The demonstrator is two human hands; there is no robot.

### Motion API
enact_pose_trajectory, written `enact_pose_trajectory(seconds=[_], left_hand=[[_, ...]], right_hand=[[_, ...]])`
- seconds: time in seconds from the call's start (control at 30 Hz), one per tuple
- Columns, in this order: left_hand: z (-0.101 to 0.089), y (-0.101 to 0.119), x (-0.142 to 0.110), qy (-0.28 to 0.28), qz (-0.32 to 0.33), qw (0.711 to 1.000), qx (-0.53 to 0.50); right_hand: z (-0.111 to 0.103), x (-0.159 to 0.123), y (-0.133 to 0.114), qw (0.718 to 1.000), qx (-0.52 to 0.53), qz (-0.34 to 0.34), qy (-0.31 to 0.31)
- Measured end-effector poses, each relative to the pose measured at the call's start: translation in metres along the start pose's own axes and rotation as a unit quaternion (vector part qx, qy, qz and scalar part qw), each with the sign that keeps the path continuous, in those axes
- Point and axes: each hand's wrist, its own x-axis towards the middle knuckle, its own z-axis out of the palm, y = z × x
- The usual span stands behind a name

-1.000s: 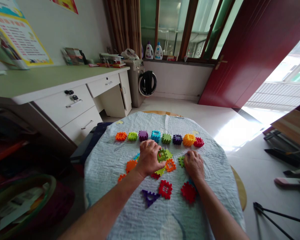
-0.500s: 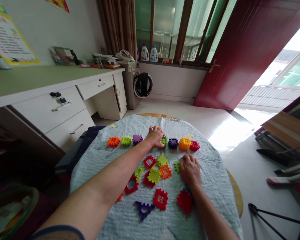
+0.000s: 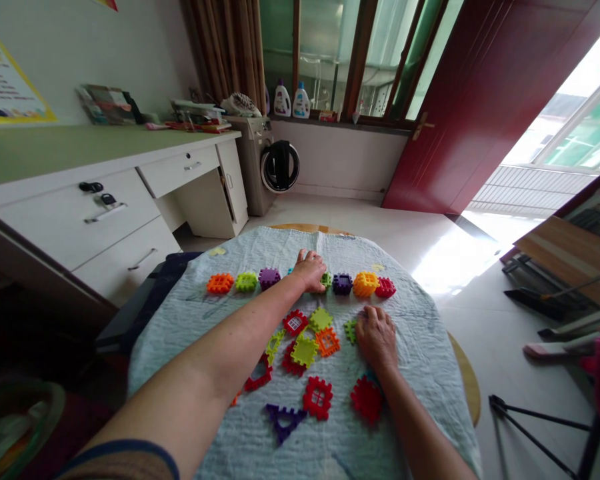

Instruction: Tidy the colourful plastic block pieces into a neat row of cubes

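My left hand (image 3: pixel 310 272) reaches to the far row of blocks, with its thumb and fingers closed around a green block (image 3: pixel 327 281). A bit of light blue shows behind that hand. Fingers curled, my right hand (image 3: pixel 377 335) rests on the cloth and grips a flat green interlocking piece (image 3: pixel 350 331), partly covered by the hand. Left of my left hand in the row are a purple block (image 3: pixel 269 278), a lime block (image 3: pixel 246 282) and an orange block (image 3: pixel 220 283). To its right sit a dark purple block (image 3: pixel 343 284), a yellow-orange block (image 3: pixel 365 284) and a red block (image 3: pixel 385 287).
Loose flat pieces lie nearer me: a lime square (image 3: pixel 304 351), an orange window piece (image 3: pixel 327 341), a red window piece (image 3: pixel 318 398), a purple triangle (image 3: pixel 285 420) and a red square (image 3: pixel 367 400). A pale blue cloth (image 3: pixel 190 373) covers the round table.
The view has shifted slightly, moving the whole scene a little to the left. Both hands keep nearly the same places among the blocks.
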Motion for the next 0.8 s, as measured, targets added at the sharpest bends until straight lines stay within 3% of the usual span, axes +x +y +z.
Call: enact_pose_trajectory(seconds=[0.33,0.47,0.6,0.8], left_hand=[[-0.004,0.002,-0.002,-0.003,-0.011,1.0,-0.001],[-0.01,0.001,-0.016,0.036,-0.013,0.999,-0.03],[-0.015,-0.013,-0.056,0.136,-0.048,0.988,-0.06],[0.006,-0.058,-0.153,0.197,-0.211,0.948,-0.136]], right_hand=[[0.0,0.001,0.0,1.0,-0.001,0.003,-0.005],[0.0,0.001,0.0,1.0,0.001,0.003,-0.002],[0.0,0.001,0.0,1.0,0.004,0.006,-0.003],[0.001,0.002,0.005,0.999,0.03,0.007,-0.017]])
